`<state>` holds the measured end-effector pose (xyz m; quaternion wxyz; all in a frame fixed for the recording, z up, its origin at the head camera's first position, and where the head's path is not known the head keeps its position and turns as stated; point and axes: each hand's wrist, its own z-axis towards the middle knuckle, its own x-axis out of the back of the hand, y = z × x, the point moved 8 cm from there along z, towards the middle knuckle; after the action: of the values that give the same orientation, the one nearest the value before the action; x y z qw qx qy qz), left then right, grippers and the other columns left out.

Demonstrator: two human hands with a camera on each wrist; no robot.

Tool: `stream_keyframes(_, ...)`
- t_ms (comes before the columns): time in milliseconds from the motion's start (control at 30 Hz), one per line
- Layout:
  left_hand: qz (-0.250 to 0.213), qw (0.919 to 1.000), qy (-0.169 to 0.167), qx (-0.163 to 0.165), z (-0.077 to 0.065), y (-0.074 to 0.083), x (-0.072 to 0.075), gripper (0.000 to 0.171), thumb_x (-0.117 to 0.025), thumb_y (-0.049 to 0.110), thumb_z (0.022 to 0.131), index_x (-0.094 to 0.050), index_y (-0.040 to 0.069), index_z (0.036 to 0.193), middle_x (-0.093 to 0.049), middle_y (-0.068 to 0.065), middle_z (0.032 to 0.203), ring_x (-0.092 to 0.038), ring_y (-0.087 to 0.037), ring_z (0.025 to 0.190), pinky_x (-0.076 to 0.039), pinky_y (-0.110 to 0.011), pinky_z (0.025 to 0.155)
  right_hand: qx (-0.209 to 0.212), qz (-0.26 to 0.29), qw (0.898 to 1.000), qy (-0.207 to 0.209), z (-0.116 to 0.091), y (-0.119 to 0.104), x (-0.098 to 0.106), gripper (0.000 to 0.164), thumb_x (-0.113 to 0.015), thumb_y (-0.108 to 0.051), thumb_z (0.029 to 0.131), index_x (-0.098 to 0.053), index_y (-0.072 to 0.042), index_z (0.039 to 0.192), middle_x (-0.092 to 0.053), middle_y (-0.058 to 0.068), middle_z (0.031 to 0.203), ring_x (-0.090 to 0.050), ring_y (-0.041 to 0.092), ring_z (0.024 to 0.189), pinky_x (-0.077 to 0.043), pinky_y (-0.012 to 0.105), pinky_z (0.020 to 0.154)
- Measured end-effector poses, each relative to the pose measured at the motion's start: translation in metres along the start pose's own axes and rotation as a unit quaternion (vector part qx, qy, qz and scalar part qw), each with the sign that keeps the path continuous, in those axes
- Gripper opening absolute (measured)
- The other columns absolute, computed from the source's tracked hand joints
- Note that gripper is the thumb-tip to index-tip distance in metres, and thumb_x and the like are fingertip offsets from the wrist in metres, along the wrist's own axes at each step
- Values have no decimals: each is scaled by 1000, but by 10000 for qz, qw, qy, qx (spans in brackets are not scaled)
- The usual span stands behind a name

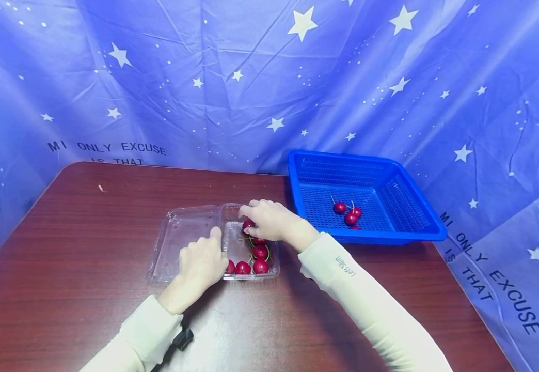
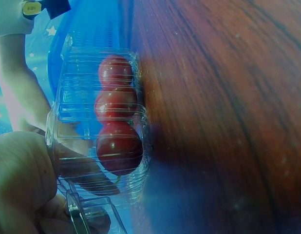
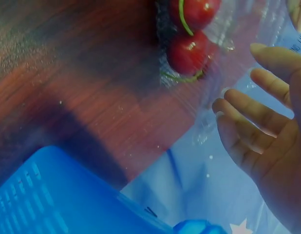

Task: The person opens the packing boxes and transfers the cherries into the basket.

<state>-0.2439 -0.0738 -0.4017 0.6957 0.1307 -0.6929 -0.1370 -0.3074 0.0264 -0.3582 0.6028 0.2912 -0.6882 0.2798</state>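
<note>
A clear plastic clamshell box [image 1: 235,242] lies opened flat on the table, its lid [image 1: 178,227] to the left. Red cherries [image 1: 260,252] with green stems line its right side and near edge. My left hand [image 1: 202,262] grips the box along the fold between lid and base, thumb pointing away from me. Over the far right of the base is my right hand [image 1: 269,219], its thumb by the farthest cherry [image 1: 248,226]. In the right wrist view, that hand's fingers [image 3: 253,113] are spread and loosely bent, with nothing between them.
A blue plastic basket [image 1: 371,236] stands at the back right, holding several cherries [image 1: 350,219]. The brown wooden table [image 1: 88,248] backs onto a blue star-patterned curtain [image 1: 232,103]. A small pale scrap [image 1: 101,188] lies at the far left.
</note>
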Motion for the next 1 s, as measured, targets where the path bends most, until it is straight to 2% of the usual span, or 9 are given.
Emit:
stream_keyframes(133, 1, 10000, -47, -14, 0, 1, -1, 23, -59, 19, 81, -48, 4, 94, -69, -25, 74, -66, -43, 66, -49, -52, 50, 57, -137, 9999, -63, 0, -4, -8, 30, -68, -23, 87, -63, -11, 115, -67, 10, 101, -66, 28, 89, -58, 45, 74)
stream_keyframes(400, 34, 10000, 24, 3, -1, 1, 0, 22, -60, 19, 81, -48, 4, 92, -69, -25, 74, -66, -43, 67, -50, -53, 51, 209, -416, 9989, 17, 2, -11, -21, 24, -68, -20, 87, -63, -12, 109, -66, 10, 99, -67, 28, 90, -57, 45, 78)
stream_keyframes(633, 9, 10000, 82, -2, -1, 0, 2, 23, -60, 19, 80, -48, 4, 92, -69, -25, 73, -66, -43, 66, -50, -53, 51, 526, -620, 9966, 148, 4, -20, -28, 23, -66, -6, 86, -68, -15, 107, -66, 11, 93, -67, 26, 81, -58, 39, 73)
stream_keyframes(833, -14, 9999, 105, -23, -1, 0, 3, 23, -60, 18, 80, -48, 4, 92, -68, -25, 72, -66, -43, 65, -49, -53, 50, 404, -744, 9964, 79, 5, -20, -33, 24, -65, -6, 88, -70, -18, 108, -65, 9, 95, -64, 25, 84, -58, 38, 73)
stream_keyframes(1000, -21, 9999, 111, -17, -2, 0, 3, 23, -60, 18, 80, -48, 3, 92, -68, -25, 72, -66, -44, 65, -49, -53, 50, 287, -664, 9974, 54, 6, -21, -34, 22, -64, -7, 88, -70, -18, 107, -63, 10, 95, -65, 25, 79, -59, 38, 69)
